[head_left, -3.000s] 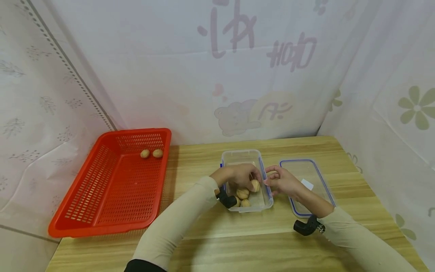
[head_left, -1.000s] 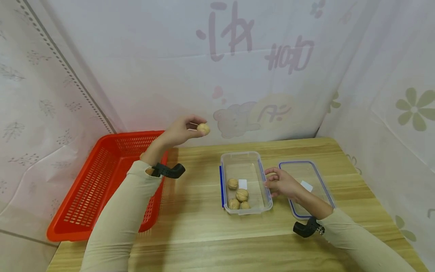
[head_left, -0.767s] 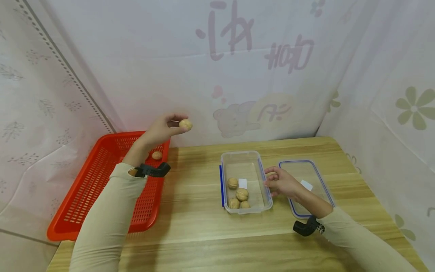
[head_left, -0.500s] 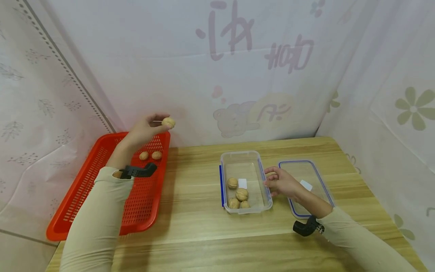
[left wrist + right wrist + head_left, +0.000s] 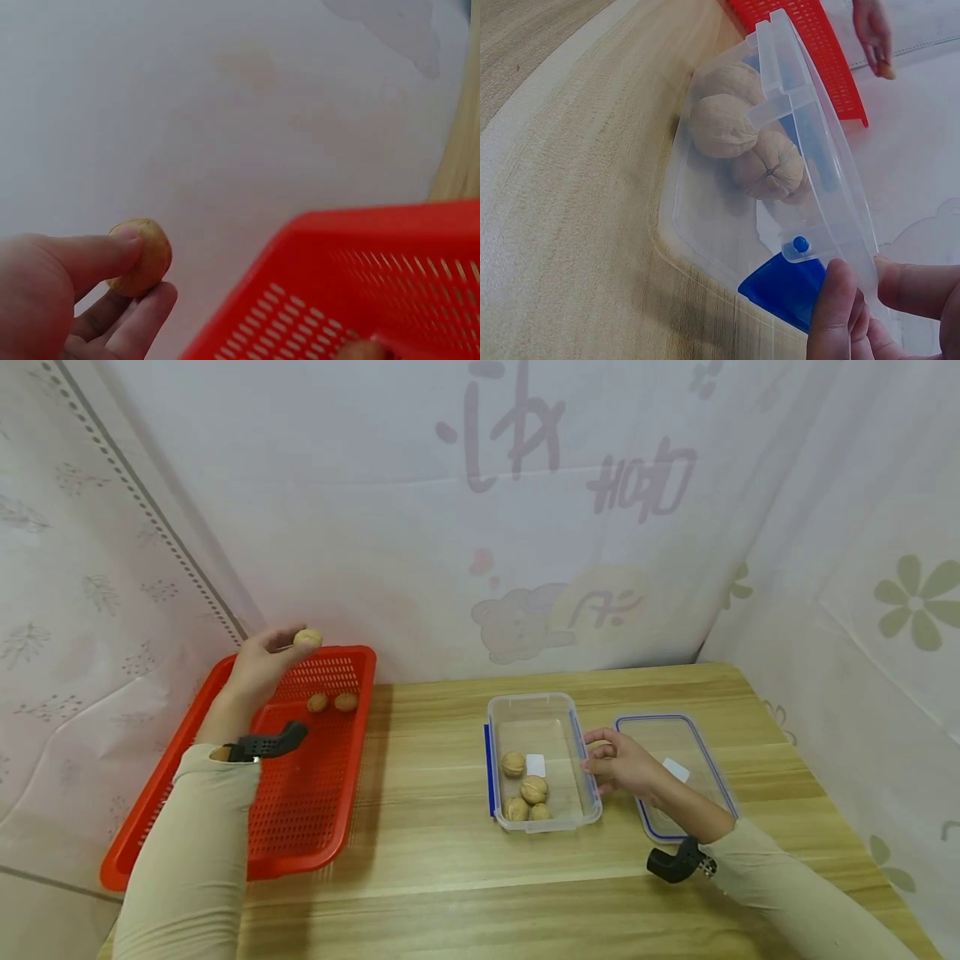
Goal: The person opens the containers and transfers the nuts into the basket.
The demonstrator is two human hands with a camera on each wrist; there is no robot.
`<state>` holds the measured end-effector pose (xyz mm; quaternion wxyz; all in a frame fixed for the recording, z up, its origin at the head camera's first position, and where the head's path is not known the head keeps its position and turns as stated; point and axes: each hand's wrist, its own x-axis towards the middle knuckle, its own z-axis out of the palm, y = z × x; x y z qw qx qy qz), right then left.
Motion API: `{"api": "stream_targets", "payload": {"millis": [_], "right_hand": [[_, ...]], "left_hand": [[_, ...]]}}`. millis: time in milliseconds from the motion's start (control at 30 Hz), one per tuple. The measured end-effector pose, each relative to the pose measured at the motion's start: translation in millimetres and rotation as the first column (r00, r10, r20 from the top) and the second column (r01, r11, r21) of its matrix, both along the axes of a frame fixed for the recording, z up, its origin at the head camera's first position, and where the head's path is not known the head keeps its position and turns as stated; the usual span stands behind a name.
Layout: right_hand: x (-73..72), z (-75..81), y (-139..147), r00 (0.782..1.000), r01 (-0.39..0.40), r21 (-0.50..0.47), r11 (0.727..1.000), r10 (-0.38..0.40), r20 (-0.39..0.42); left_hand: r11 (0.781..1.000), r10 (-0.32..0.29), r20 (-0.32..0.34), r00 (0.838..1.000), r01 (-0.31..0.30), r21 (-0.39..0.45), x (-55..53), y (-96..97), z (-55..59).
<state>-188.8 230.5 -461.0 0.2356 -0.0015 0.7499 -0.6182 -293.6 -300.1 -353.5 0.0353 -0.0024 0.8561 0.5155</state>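
In the head view my left hand (image 5: 258,667) pinches a walnut (image 5: 308,637) between thumb and fingers, above the back of the red plastic basket (image 5: 348,785). The left wrist view shows this walnut (image 5: 144,259) apart from the basket. Two walnuts (image 5: 346,702) lie in the basket's back right corner. With thumb and fingers on its right side wall, my right hand (image 5: 624,766) grips the clear food container (image 5: 581,810). Several walnuts (image 5: 534,790) sit in its left and front part, beside a white label. A blue clip (image 5: 787,289) hangs down near my right fingers.
The container's clear lid (image 5: 660,727), edged in blue, lies flat on the wooden table (image 5: 442,860) at the right, partly under my right forearm. A printed white cloth (image 5: 360,527) stands close behind the table and along both sides.
My left hand has taken a walnut out of the container and carried it left, over the red basket. The right hand has stayed at the container's side.
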Motion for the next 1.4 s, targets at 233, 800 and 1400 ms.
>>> {"api": "stream_targets", "payload": {"millis": [233, 800, 1400], "right_hand": [[0.4, -0.9, -0.2, 1.0, 0.001, -0.001, 1.0, -0.001, 0.0], [0.1, -2.0, 0.2, 1.0, 0.018, 0.023, 1.0, -0.018, 0.01], [2.4, -2.9, 1.0, 1.0, 0.027, 0.029, 0.999, -0.027, 0.009]], "left_hand": [[0.988, 0.139, 0.069, 0.988, -0.143, 0.06, -2.6, -19.0, -31.4], [0.917, 0.367, 0.191, 0.91, -0.389, 0.09, 6.4, -43.8, -90.9], [0.869, 0.495, 0.156, 0.855, -0.49, -0.069, 7.3, -32.8, -113.8]]}}
